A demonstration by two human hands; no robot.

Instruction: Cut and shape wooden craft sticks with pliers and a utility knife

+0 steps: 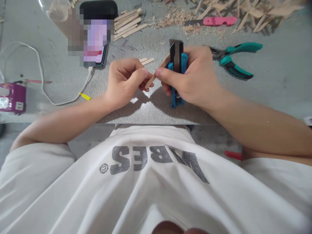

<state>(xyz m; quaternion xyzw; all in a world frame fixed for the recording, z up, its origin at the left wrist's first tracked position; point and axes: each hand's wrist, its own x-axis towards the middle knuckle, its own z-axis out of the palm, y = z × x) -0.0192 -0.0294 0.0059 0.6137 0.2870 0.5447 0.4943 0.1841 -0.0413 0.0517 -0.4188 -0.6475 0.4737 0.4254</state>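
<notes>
A flat wooden craft stick [150,82] slants between my two hands above the table's front part. The fingers of my left hand [128,78] are closed in a pinch at its lower end. My right hand [197,73] is wrapped round a blue and black utility knife [176,57], held upright. The right thumb also presses on the craft stick, whose upper part passes behind the knife. Whether the blade is out is hard to make out. Two short stick pieces [147,61] lie on the table just beyond my hands.
Pliers with teal handles [243,48] lie to the right. Farther back are a pink-handled knife [219,21], wood shavings [170,18], a stack of craft sticks [128,24] and joined stick shapes [253,13]. A phone [97,42] with a white cable [42,74] and a purple plug block [17,97] occupy the left.
</notes>
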